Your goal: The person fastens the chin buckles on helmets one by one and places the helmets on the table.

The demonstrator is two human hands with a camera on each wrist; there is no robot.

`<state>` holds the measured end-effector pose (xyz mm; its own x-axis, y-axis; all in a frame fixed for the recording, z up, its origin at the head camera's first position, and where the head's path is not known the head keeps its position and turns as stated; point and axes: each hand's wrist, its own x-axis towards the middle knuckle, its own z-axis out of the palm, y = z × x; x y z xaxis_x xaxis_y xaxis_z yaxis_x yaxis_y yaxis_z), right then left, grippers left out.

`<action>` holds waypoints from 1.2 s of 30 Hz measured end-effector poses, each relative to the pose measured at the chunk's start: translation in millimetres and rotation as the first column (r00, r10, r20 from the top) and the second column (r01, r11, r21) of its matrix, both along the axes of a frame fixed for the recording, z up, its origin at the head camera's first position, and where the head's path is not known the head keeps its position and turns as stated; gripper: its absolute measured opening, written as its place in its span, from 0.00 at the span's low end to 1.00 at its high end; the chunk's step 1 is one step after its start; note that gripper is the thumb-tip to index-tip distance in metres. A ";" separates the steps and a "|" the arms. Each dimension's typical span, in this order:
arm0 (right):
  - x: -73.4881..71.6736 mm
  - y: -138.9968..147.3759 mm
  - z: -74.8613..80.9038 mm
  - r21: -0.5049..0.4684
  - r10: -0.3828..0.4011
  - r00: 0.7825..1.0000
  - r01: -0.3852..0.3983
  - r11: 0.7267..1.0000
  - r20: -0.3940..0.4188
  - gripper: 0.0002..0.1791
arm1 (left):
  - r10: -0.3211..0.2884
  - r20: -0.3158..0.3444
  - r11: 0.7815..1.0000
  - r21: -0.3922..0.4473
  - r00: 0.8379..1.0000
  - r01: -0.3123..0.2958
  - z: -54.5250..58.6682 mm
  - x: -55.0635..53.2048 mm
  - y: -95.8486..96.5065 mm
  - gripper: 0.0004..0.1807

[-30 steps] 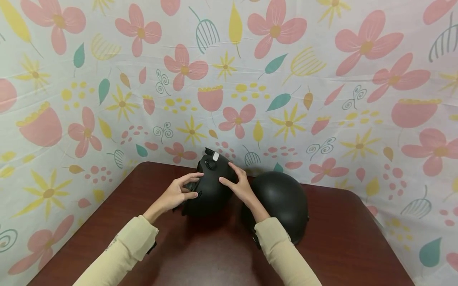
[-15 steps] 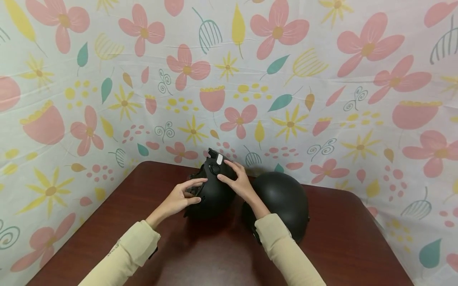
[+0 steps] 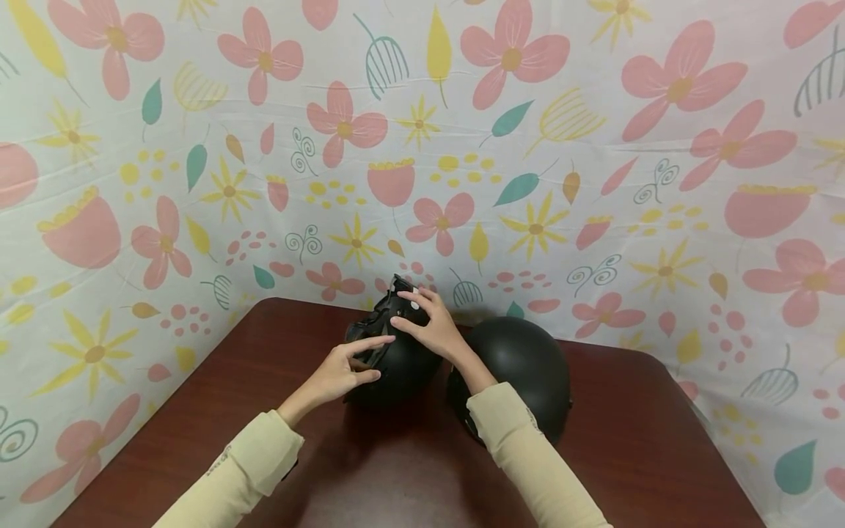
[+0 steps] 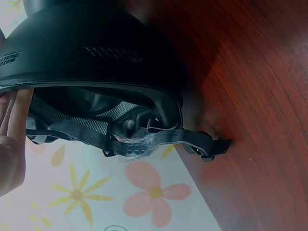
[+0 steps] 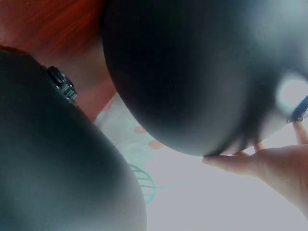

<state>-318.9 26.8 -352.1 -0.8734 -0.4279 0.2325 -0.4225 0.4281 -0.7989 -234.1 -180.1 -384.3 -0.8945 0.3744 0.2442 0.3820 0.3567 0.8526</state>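
A matte black helmet point(image 3: 399, 374) stands tipped on its side between both hands, its open side to the left. My left hand point(image 3: 334, 372) holds it at the near rim, with fingers reaching under the rim in the left wrist view. A black chin strap point(image 4: 84, 132) with a buckle point(image 4: 209, 147) hangs across the opening there, above padded lining. My right hand point(image 3: 437, 328) grips the upper far side, fingers over the edge near a white patch. In the right wrist view its fingertips point(image 5: 216, 161) lie along the smooth shell point(image 5: 187, 82).
A second black helmet point(image 3: 521, 374) sits dome up just right of the first, partly behind the right forearm. Both are on a dark red-brown wooden table point(image 3: 634, 440). A flower-printed cloth point(image 3: 594, 147) stands as a wall behind and at the sides.
The held helmet has turned, its rim and strap side now facing more to the upper left. My left hand shifted slightly right; my right hand's fingers moved left over the white patch.
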 end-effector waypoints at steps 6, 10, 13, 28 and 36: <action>1.8 4.4 -0.5 0.024 -0.010 1.000 0.010 1.000 -0.004 0.32 | -0.015 0.012 0.999 -0.029 1.000 0.015 0.2 0.3 4.3 0.31; 3.9 6.5 -1.1 0.007 -0.009 1.000 0.009 1.000 -0.002 0.31 | -0.030 -0.010 0.998 -0.057 0.999 0.030 0.6 1.7 6.2 0.31; 5.8 9.0 -3.2 -0.012 -0.012 1.000 0.012 1.000 0.004 0.30 | -0.041 -0.029 0.996 -0.078 0.999 0.039 1.2 3.4 6.8 0.30; 15.0 23.4 -31.1 -0.060 -0.057 0.992 0.064 0.996 0.109 0.25 | 0.015 -0.092 0.984 -0.177 0.996 -0.031 -10.0 7.7 5.3 0.24; 14.6 26.8 -38.0 -0.094 -0.054 0.990 0.067 0.993 0.134 0.26 | 0.020 -0.079 0.986 -0.162 0.997 -0.033 -12.5 6.9 6.0 0.21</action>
<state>-304.3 53.6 -390.1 -0.9225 -0.3545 0.1527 -0.2873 0.3663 -0.8850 -227.2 -174.1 -396.7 -0.8856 0.3915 0.2497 0.4325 0.4995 0.7506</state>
